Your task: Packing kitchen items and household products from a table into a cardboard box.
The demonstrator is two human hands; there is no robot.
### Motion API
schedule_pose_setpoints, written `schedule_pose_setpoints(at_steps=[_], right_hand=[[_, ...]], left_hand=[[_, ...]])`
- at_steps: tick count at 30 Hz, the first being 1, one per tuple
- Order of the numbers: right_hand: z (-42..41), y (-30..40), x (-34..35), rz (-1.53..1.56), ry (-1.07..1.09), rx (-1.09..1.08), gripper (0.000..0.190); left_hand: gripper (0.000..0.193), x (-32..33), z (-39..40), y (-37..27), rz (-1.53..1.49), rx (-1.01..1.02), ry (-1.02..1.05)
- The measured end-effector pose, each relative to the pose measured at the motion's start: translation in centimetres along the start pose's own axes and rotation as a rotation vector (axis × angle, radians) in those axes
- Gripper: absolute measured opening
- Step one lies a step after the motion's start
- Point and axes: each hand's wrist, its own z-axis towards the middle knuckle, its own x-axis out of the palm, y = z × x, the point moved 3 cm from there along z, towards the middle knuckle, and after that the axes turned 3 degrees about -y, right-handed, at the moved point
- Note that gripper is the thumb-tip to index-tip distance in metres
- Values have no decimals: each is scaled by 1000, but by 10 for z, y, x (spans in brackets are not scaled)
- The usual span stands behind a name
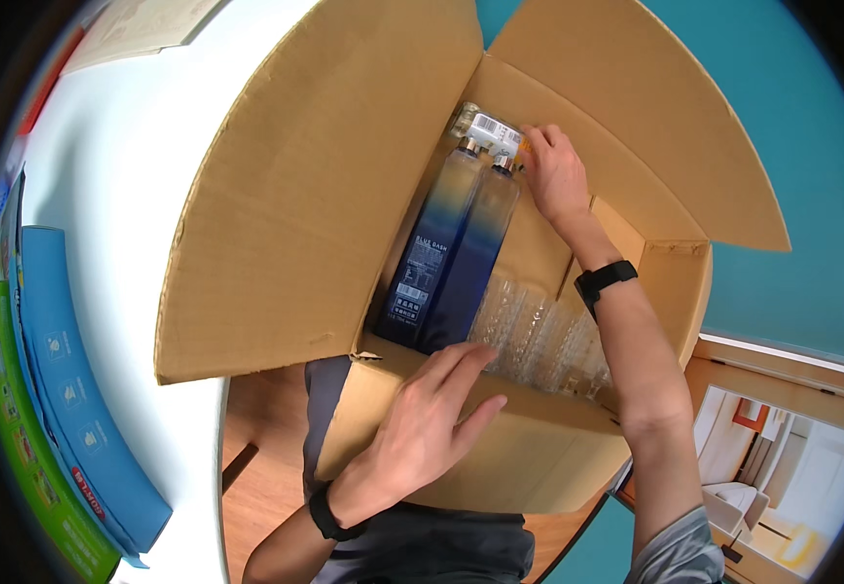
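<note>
An open cardboard box stands before me with its flaps spread. Two tall blue bottles lie side by side along its left part, their caps towards the far end. Beyond the caps lies a clear bottle or jar with a white label crosswise, and my right hand has its fingers on the right end of it. Several clear textured glass or plastic vessels lie in the near right part of the box. Over the near edge, my left hand is spread and holds nothing.
A white table lies to the left, with blue and green packages at its far left side. A teal surface is beyond the box. At the lower right is a printed picture of a room.
</note>
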Motion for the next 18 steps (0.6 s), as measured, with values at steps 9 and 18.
schedule_pose_setpoints(at_steps=[9, 18], right_hand=[[-38, -6, -40, 227, 213, -109, 33], [-108, 65, -123, 665, 367, 81, 30]], left_hand=[[39, 5, -1, -8, 9, 54, -54], [33, -39, -53, -66, 12, -23, -159]])
